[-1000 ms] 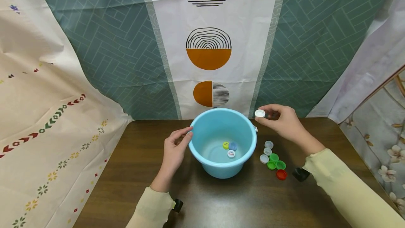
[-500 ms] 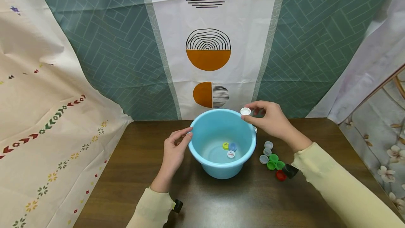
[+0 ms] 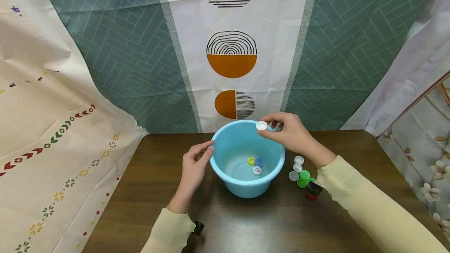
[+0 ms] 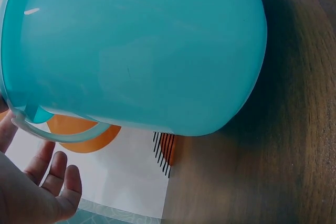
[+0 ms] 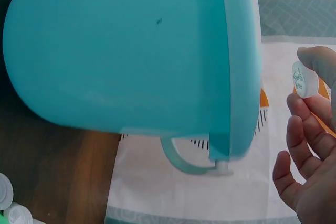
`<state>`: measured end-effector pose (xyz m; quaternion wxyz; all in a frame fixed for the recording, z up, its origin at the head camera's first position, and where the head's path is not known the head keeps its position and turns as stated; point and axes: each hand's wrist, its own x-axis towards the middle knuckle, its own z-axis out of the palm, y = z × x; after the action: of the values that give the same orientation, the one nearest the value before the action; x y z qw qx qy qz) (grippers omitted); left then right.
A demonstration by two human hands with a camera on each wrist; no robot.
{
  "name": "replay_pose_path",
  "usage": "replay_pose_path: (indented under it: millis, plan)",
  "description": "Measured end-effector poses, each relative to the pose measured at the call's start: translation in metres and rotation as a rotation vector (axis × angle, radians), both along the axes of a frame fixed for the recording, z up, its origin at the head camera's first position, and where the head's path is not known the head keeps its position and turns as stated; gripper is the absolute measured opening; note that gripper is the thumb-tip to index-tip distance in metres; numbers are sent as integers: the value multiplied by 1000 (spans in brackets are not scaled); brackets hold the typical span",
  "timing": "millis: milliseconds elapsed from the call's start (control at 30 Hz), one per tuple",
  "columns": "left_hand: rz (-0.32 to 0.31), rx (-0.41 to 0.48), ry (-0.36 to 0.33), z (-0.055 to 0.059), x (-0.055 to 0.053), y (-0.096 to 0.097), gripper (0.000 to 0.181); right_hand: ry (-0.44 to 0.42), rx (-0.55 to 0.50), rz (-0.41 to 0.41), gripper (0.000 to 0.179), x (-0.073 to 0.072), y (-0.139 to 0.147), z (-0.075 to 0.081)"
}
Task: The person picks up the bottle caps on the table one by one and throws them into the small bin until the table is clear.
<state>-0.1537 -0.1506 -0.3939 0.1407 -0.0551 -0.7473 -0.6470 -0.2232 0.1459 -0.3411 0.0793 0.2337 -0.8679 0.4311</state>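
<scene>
A light blue bucket (image 3: 246, 190) stands upright on the table. My left hand (image 3: 194, 163) holds its left rim between thumb and fingers; in the left wrist view the fingers lie by the bucket's handle (image 4: 63, 137). Over the rim's back right, my right hand (image 3: 286, 130) pinches a white bottle cap (image 3: 261, 125), hollow side up. Green print shows on that cap's top in the right wrist view, and the other fingers are loosely bent. On the bucket floor lie a yellow cap (image 3: 251, 161), a blue cap (image 3: 258, 162) and a printed white cap (image 3: 257, 170).
Right of the bucket, several caps lie on the wooden table (image 3: 158, 175): white caps (image 3: 293, 175), green caps (image 3: 304, 174) and a red cap (image 3: 312, 197). A black wrist camera (image 3: 314, 187) partly covers the red one. A patterned cloth (image 3: 232, 100) hangs behind the table.
My right hand has moved left with the white cap, from beside the bucket to above its rim. The left hand and the bucket have stayed in place.
</scene>
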Motion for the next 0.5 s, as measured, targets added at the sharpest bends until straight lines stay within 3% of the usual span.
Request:
replay_pose_path:
  millis: [500]
  plan:
    - [12, -1, -5, 1, -1, 2, 25, 23, -8, 111, 33, -1, -27, 1]
